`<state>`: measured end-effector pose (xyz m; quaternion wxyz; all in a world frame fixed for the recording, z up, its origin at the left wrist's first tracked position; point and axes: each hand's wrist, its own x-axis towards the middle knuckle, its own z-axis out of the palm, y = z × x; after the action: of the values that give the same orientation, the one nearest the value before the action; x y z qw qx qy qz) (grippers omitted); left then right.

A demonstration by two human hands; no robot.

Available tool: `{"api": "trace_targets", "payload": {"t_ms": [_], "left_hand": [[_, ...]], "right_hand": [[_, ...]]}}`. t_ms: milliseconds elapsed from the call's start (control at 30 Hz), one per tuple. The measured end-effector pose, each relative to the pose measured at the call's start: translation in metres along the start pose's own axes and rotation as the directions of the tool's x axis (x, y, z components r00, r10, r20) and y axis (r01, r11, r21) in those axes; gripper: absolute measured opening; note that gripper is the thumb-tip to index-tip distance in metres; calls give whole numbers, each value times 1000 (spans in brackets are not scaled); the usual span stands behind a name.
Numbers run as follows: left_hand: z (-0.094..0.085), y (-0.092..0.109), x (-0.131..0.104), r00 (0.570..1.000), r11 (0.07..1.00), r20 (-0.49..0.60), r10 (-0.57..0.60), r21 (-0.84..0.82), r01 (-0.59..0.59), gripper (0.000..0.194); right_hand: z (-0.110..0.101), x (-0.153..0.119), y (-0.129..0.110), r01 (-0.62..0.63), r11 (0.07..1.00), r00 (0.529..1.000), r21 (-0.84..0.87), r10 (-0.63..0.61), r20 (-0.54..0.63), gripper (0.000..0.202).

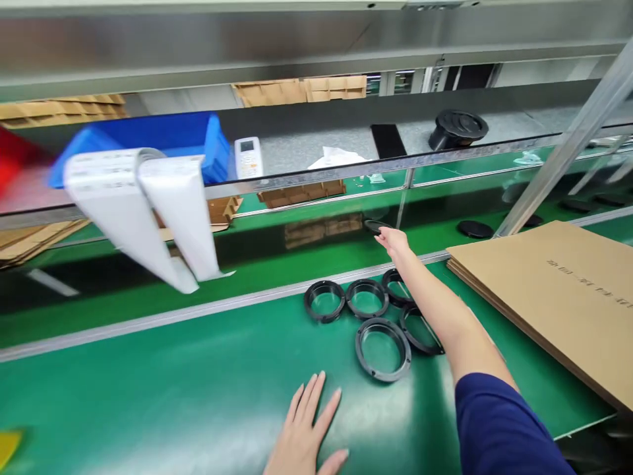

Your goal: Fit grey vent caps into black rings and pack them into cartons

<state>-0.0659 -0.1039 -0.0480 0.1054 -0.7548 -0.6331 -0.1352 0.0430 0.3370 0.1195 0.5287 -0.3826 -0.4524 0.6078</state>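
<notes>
My left hand (309, 429) lies with fingers stretched on the green tabletop (198, 396), holding nothing. My right arm reaches forward across the work surface to the green conveyor belt. At its end, my right hand (394, 242) has its fingers closed at the edge of a flat black disc (374, 225), partly hidden behind them. Below that arm sits a group of black rings: one on the left (307, 305), one in the middle (350, 305), and a greyer, larger ring (360, 353) in front. Two more rings are partly covered by my forearm.
Stacked cardboard sheets (554, 284) lie on the right beside a slanted metal post (568, 142). More black discs (475, 229) rest on the belt (277, 264). On the shelf above are a blue bin (217, 148), a white remote control (248, 158) and a black round part (457, 128). White label strips (119, 204) hang down.
</notes>
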Motion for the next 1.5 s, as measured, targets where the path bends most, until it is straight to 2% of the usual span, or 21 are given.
{"api": "trace_targets", "payload": {"t_ms": [100,167,200,267,333,400,467,533,567,600,667,700,733,767,833,967,1100,1167,1267,1367,1500], "left_hand": [[-8,11,3,975,909,47,-217,-353,220,76],[-8,12,6,906,691,-2,-424,-647,322,85],[-10,9,7,837,530,-34,-545,-787,314,94],[-19,2,8,670,157,-36,-742,-980,121,111],[-38,-6,6,581,-147,32,-814,-977,-152,116],[-62,-11,-2,595,-348,110,-796,-887,-302,113],[-84,-13,-14,665,-522,216,-715,-798,-301,103],[-100,-14,-29,722,-650,302,-623,-713,-262,96],[-106,-14,-37,732,-688,332,-595,-682,-250,94],[-110,-14,-44,732,-714,359,-579,-657,-242,91],[-117,-12,-57,726,-751,408,-553,-622,-223,86],[-119,-11,-62,730,-774,435,-527,-601,-200,84],[-122,-10,-67,737,-798,462,-492,-579,-170,82],[-124,-8,-70,742,-817,485,-462,-559,-143,82],[-127,-5,-76,736,-827,514,-441,-551,-110,79],[-126,-1,-80,698,-817,583,-416,-576,-5,74],[-120,0,-77,663,-822,656,-360,-559,107,81],[-118,-1,-73,669,-820,659,-343,-558,129,84],[-117,-4,-65,704,-814,639,-311,-561,149,89],[-117,-7,-56,724,-814,634,-272,-553,178,91],[-112,-11,-41,697,-830,666,-268,-527,185,91]], "right_hand": [[42,-80,16,-119,993,965,25,110,239,13],[57,-146,31,-213,976,872,37,173,458,15],[60,-181,39,-271,962,803,43,201,561,18],[61,-247,55,-406,913,648,39,257,717,28],[57,-307,68,-533,846,526,-1,332,783,36],[55,-357,75,-624,780,426,-51,394,814,38],[55,-392,74,-662,735,273,-146,418,867,42],[57,-408,67,-581,763,83,-286,404,911,48],[59,-409,64,-479,819,48,-316,384,922,48],[60,-407,60,-333,896,85,-294,340,937,47],[63,-395,59,103,982,305,-156,118,945,43],[64,-387,61,343,934,387,-104,-39,921,41],[64,-381,65,539,838,409,-85,-171,897,40],[63,-376,71,673,735,386,-86,-249,888,40],[61,-373,84,795,600,312,-95,-269,911,44],[56,-380,101,837,533,260,-121,-194,946,52],[54,-381,102,805,580,252,-123,-147,957,66],[52,-376,99,736,665,299,-129,-149,943,69],[46,-367,94,576,805,415,-143,-137,899,66],[39,-357,92,454,877,506,-158,-109,855,63],[30,-343,95,444,876,527,-185,-89,845,64]]}}
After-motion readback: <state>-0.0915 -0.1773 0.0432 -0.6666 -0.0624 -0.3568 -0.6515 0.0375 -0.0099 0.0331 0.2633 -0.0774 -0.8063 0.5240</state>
